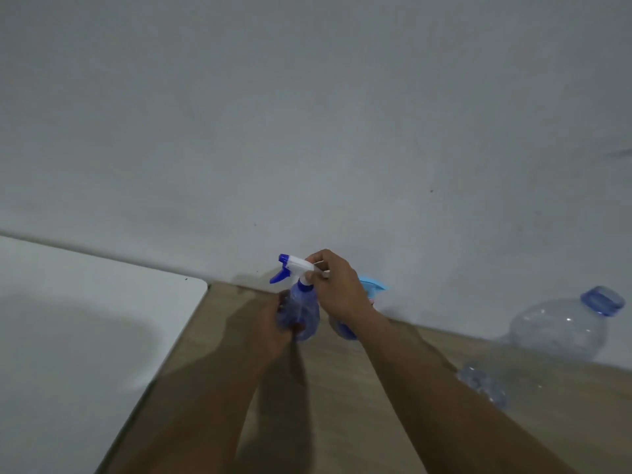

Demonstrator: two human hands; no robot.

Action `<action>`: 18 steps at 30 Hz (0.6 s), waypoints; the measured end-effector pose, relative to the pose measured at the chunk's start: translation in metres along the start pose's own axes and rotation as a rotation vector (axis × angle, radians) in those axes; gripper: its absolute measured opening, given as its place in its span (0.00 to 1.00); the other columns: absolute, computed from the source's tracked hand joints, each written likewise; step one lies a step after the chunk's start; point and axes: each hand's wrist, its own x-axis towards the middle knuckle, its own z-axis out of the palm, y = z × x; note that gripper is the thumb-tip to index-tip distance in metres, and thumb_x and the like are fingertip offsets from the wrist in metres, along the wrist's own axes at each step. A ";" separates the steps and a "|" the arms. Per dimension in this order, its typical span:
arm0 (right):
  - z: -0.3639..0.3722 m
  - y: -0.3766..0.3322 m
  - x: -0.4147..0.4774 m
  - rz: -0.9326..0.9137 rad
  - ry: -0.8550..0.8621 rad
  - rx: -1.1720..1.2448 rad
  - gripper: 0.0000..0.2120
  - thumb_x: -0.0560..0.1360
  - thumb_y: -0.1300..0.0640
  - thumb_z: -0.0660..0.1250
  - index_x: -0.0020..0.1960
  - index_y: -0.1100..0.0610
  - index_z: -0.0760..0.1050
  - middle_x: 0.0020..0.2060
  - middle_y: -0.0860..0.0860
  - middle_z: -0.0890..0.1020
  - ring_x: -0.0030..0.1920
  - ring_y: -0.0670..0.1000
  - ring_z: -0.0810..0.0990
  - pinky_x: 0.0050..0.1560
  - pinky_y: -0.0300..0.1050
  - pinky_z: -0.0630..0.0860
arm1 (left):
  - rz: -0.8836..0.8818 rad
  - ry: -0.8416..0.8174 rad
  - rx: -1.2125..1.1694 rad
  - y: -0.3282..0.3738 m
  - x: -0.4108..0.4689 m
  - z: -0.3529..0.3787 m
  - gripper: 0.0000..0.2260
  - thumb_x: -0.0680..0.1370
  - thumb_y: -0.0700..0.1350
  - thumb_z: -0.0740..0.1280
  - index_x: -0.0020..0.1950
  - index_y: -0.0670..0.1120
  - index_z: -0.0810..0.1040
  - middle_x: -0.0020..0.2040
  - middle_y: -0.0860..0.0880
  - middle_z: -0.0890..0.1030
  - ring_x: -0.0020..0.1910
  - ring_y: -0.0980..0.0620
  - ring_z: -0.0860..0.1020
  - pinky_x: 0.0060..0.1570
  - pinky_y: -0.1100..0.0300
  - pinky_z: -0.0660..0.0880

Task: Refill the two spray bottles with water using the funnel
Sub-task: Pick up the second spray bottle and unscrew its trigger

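A clear blue spray bottle with a white and blue trigger head stands on the wooden table near the wall. My left hand wraps around the bottle's body. My right hand grips the back of the trigger head at the neck. Behind my right wrist a second spray bottle with a light blue head is partly hidden. A large clear water bottle with a blue cap lies tilted at the right. No funnel can be made out.
A white surface adjoins the wooden table on the left. A small clear plastic piece lies in front of the large bottle. The grey wall runs right behind the bottles.
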 end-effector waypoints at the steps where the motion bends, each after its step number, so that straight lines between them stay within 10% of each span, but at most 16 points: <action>1: 0.001 -0.001 0.003 -0.004 0.005 -0.005 0.07 0.80 0.61 0.64 0.55 0.51 0.76 0.48 0.48 0.81 0.50 0.51 0.80 0.52 0.48 0.80 | -0.013 -0.009 -0.009 -0.002 0.004 0.001 0.29 0.74 0.45 0.75 0.73 0.45 0.70 0.59 0.50 0.77 0.57 0.50 0.77 0.42 0.73 0.66; 6: -0.004 -0.003 0.010 -0.021 -0.014 -0.108 0.16 0.81 0.60 0.65 0.67 0.50 0.72 0.59 0.50 0.80 0.53 0.47 0.77 0.49 0.36 0.73 | 0.008 0.035 0.071 -0.016 0.024 -0.001 0.33 0.70 0.56 0.74 0.73 0.53 0.69 0.57 0.51 0.82 0.53 0.63 0.74 0.47 0.78 0.66; 10: -0.029 0.000 0.005 -0.036 0.072 -0.213 0.18 0.80 0.63 0.63 0.68 0.50 0.72 0.63 0.50 0.79 0.59 0.48 0.78 0.56 0.38 0.74 | 0.033 0.105 -0.025 -0.013 0.022 0.009 0.28 0.73 0.45 0.74 0.72 0.54 0.71 0.52 0.60 0.74 0.49 0.87 0.60 0.50 0.79 0.63; 14: -0.049 0.019 -0.006 -0.028 0.186 -0.339 0.20 0.76 0.62 0.66 0.67 0.51 0.73 0.65 0.49 0.76 0.64 0.50 0.74 0.59 0.43 0.74 | 0.037 0.264 -0.073 -0.005 -0.011 0.038 0.13 0.74 0.46 0.74 0.56 0.48 0.77 0.50 0.53 0.80 0.47 0.58 0.78 0.48 0.60 0.77; 18: -0.054 0.048 -0.013 0.093 0.103 -0.445 0.25 0.76 0.60 0.66 0.72 0.54 0.69 0.69 0.54 0.72 0.69 0.57 0.69 0.67 0.55 0.73 | 0.091 0.112 -0.046 0.020 -0.028 0.073 0.08 0.74 0.45 0.73 0.48 0.47 0.75 0.46 0.54 0.77 0.45 0.53 0.77 0.44 0.59 0.73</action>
